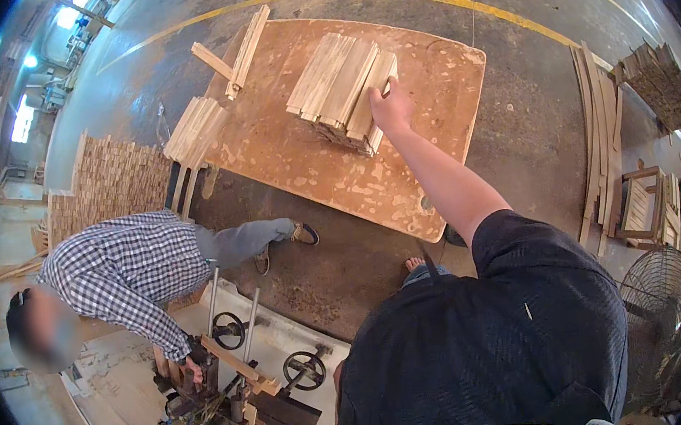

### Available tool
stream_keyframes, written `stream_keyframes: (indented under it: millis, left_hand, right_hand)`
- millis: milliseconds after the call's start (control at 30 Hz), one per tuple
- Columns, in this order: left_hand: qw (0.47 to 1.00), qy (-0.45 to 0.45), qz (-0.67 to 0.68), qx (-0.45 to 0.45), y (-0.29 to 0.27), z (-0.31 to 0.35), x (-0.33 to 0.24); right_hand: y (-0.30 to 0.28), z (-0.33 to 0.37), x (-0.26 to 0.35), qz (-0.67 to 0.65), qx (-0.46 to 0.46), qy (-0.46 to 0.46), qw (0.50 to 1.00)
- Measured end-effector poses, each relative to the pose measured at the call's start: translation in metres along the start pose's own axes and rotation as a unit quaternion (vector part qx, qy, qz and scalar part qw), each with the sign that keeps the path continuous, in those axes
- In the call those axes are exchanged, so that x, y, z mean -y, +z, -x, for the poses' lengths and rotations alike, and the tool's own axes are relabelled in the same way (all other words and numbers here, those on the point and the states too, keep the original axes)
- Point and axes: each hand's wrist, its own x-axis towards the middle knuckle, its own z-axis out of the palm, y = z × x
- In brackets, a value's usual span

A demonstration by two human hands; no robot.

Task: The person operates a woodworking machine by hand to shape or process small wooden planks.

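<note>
My right hand [392, 107] reaches out over a worn brown table [269, 162]. Its thumb and fingers close round the edge of a light wooden board [372, 103] on the right side of a stack. More boards [330, 77] lie side by side beneath and to the left of it, in several layers. My left hand is out of sight beyond my dark shirt; only a sliver of skin shows at the shirt's left edge.
At left, a person in a checked shirt [130, 259] leans over a woodworking machine [279, 418] with handwheels [304, 371]. Loose strips [248, 48] and a board pile [195, 132] lie by the table's left end. A wire fan [663, 295] stands at right, near long planks [602, 135].
</note>
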Motion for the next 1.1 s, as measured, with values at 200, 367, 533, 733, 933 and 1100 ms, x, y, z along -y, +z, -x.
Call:
stream_keyframes:
  millis: [200,367,533,733,933,1100]
  left_hand:
    - [0.994,0.003,-0.031,-0.101,0.007,0.019,0.058]
    - [0.991,-0.090,0.026,-0.091,-0.030,0.030,-0.004]
    - [0.986,-0.064,0.136,-0.079,-0.039,0.019,-0.051]
    - [0.989,-0.049,0.128,-0.059,-0.016,0.030,-0.046]
    - [0.971,-0.174,0.151,-0.057,-0.025,0.069,-0.016]
    - [0.954,-0.202,0.201,-0.097,-0.024,0.094,-0.007]
  right_hand:
    - [-0.013,0.007,0.015,-0.001,0.032,0.024,0.999]
    - [-0.004,0.016,-0.011,-0.024,0.040,-0.063,0.997]
    - [-0.006,0.077,-0.053,-0.164,0.079,-0.080,0.980]
    - [-0.032,0.206,-0.087,0.027,0.446,-0.309,0.840]
    - [-0.015,0.284,-0.100,0.008,0.590,-0.310,0.745]
    - [-0.009,0.292,-0.108,0.009,0.620,-0.436,0.652]
